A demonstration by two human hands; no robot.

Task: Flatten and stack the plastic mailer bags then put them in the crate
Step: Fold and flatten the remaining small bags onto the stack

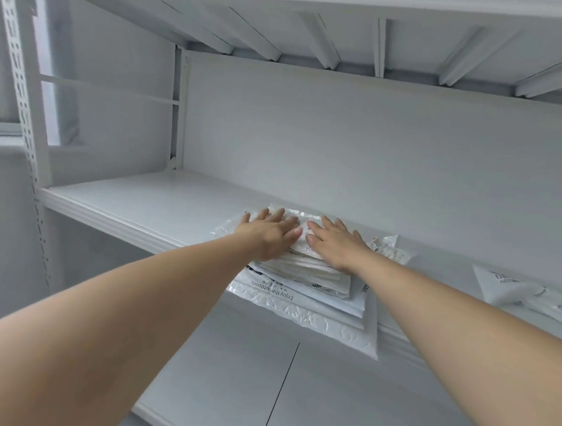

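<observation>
White shelf (137, 198) carries our mailer stack (304, 298), its front edge overhanging the lip. We have the left hand (270, 235) and right hand (335, 245) side by side on top, fingers straight, pressing, gripping nothing. Long axis is hard to call. Loose mailers (513, 290) lie to the right, nearer the right hand. No crate in view.

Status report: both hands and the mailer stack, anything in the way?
Left hand and right hand flat, pressing the top of the mailer stack. Stack overhangs the shelf front edge. Loose mailers lie unstacked to the right. No crate in view.
</observation>
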